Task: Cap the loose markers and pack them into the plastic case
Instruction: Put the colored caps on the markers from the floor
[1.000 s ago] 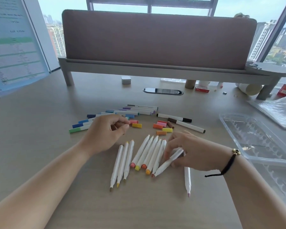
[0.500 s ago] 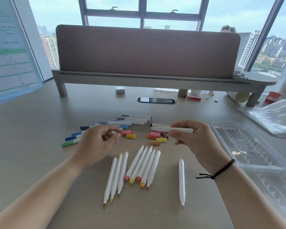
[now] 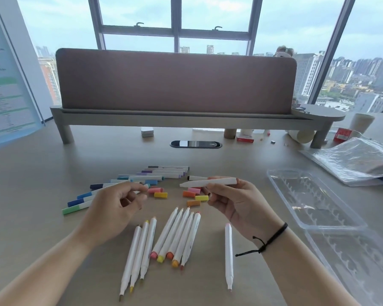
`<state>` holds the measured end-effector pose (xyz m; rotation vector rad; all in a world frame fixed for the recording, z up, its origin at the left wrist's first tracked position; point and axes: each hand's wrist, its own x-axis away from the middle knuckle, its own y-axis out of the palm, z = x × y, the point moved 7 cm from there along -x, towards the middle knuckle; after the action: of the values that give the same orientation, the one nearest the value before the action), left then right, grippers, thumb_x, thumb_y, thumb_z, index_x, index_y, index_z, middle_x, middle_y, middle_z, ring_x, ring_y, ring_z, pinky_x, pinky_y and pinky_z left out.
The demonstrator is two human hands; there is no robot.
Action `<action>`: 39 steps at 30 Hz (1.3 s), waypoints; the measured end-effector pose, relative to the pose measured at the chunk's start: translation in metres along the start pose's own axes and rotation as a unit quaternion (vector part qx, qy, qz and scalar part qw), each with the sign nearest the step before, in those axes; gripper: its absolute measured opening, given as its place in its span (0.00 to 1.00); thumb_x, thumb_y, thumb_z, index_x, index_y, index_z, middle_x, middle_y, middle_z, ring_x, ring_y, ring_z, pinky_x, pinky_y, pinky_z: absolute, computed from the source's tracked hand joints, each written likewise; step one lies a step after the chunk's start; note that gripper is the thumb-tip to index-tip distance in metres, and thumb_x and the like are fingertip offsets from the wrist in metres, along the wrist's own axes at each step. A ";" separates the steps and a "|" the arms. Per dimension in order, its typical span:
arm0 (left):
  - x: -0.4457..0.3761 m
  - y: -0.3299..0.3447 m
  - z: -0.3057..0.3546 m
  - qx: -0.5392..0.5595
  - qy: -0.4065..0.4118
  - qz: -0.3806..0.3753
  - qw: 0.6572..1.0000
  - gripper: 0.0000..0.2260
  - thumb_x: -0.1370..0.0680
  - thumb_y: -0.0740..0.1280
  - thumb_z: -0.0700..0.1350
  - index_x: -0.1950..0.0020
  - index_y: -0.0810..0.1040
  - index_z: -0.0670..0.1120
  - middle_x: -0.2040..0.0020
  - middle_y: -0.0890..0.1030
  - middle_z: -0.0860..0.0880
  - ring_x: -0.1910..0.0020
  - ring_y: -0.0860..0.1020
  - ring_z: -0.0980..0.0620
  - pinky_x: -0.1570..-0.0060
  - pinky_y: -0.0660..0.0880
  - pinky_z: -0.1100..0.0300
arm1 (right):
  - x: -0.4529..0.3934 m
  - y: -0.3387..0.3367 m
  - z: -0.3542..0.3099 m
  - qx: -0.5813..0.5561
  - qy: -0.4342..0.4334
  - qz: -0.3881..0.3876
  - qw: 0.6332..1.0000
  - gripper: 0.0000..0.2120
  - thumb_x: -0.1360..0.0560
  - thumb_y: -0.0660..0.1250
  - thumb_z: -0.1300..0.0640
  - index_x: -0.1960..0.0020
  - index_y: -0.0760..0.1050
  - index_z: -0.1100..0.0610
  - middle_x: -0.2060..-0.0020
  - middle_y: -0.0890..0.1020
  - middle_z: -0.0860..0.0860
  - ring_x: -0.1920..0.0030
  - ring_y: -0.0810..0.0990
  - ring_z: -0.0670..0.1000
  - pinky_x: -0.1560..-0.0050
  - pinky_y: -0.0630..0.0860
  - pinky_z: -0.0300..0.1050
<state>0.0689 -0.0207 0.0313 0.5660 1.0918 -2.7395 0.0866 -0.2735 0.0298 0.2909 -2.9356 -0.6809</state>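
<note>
While held level above the loose caps (image 3: 192, 194) at frame centre, white marker (image 3: 208, 182) pinched in right hand (image 3: 239, 202), long axis left-right, tip pointing left. Left hand (image 3: 113, 208) curled, grip narrow on something small, cannot tell what. Bare table (image 3: 42, 173) at left edge. Clear plastic case (image 3: 314, 199) open at right, nothing visible inside. Uncapped markers (image 3: 175, 235) lying lower centre.

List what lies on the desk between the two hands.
Head view: small loose caps, pink, yellow and orange, between left hand and right hand.
</note>
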 end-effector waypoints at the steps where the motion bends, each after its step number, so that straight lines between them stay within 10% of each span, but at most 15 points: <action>1: 0.000 0.000 0.000 -0.004 0.000 0.000 1.000 0.12 0.23 0.70 0.46 0.49 0.77 0.64 0.59 0.82 0.63 0.58 0.81 0.59 0.58 0.75 0.71 | 0.000 -0.001 0.000 -0.006 0.003 0.002 1.000 0.06 0.38 0.74 0.66 0.60 0.84 0.63 0.64 0.81 0.61 0.70 0.79 0.51 0.61 0.83 0.43; 13: -0.011 -0.031 -0.025 0.091 -0.078 0.128 0.985 0.10 0.18 0.63 0.43 0.51 0.83 0.50 0.63 0.83 0.55 0.70 0.75 0.54 0.63 0.73 0.57 | -0.007 -0.019 0.001 0.003 -0.007 0.076 0.997 0.03 0.29 0.72 0.65 0.57 0.79 0.64 0.70 0.79 0.55 0.74 0.77 0.50 0.69 0.80 0.41; 19: -0.011 -0.035 -0.028 0.029 -0.077 0.146 0.986 0.08 0.20 0.66 0.46 0.57 0.82 0.51 0.64 0.82 0.56 0.65 0.77 0.61 0.62 0.71 0.66 | -0.012 -0.028 0.002 -0.025 -0.020 0.121 0.992 0.04 0.28 0.72 0.62 0.55 0.78 0.62 0.69 0.80 0.55 0.72 0.78 0.50 0.69 0.80 0.41; 22: -0.014 -0.021 -0.018 -0.058 -0.034 0.097 0.993 0.03 0.21 0.69 0.45 0.51 0.82 0.51 0.59 0.81 0.58 0.64 0.75 0.61 0.64 0.67 0.73 | -0.012 -0.026 0.004 -0.011 -0.017 0.120 0.993 0.03 0.27 0.72 0.64 0.58 0.79 0.63 0.68 0.80 0.55 0.71 0.79 0.50 0.67 0.81 0.41; 30: -0.067 0.037 0.001 -0.275 0.025 -0.139 0.951 0.12 0.18 0.63 0.45 0.39 0.81 0.55 0.38 0.80 0.54 0.42 0.77 0.51 0.43 0.76 0.54 | -0.011 -0.022 0.007 -0.003 -0.007 0.113 0.994 0.03 0.27 0.72 0.65 0.58 0.79 0.63 0.68 0.80 0.56 0.71 0.79 0.50 0.68 0.81 0.42; 39: -0.076 0.063 0.006 -0.338 0.046 -0.236 0.910 0.17 0.21 0.61 0.38 0.37 0.79 0.52 0.45 0.82 0.52 0.48 0.78 0.52 0.55 0.72 0.59 | -0.008 -0.020 0.003 -0.018 0.003 0.101 0.995 0.03 0.27 0.72 0.65 0.57 0.79 0.63 0.68 0.80 0.56 0.70 0.78 0.51 0.66 0.80 0.43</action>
<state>0.1539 -0.0715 0.0255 0.3501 2.3081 -2.4047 0.0974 -0.2881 0.0178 -0.0084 -2.8890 -0.7008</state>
